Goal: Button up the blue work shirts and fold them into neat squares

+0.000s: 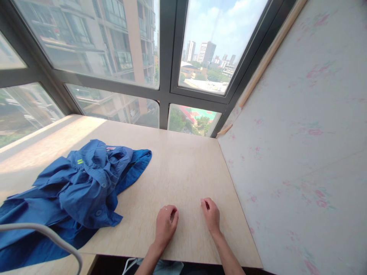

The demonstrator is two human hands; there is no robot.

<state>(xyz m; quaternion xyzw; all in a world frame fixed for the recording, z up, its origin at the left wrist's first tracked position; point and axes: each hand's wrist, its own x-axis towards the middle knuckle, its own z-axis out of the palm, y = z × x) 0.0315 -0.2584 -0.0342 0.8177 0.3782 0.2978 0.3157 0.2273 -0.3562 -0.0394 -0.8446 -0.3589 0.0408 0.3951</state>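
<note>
My left hand (167, 223) rests on the pale wooden tabletop (183, 172), its fingers curled into a loose fist, with a ring on one finger. A short gap to the right, my right hand (211, 214) lies on the same surface, also loosely closed. Nothing shows in either fist, and the two hands do not touch. A crumpled blue button-up shirt (86, 191) lies to the left of my left hand, apart from it. Large buttons, a collar label and a small yellow-green mark are visible on its cloth.
Dark-framed windows (165, 57) rise behind the table. A flower-patterned papered wall (301, 152) bounds its right side. A thick pale cable (43, 229) arches across the lower left, in front of the shirt. A thin white cord (127, 264) hangs below the table's near edge.
</note>
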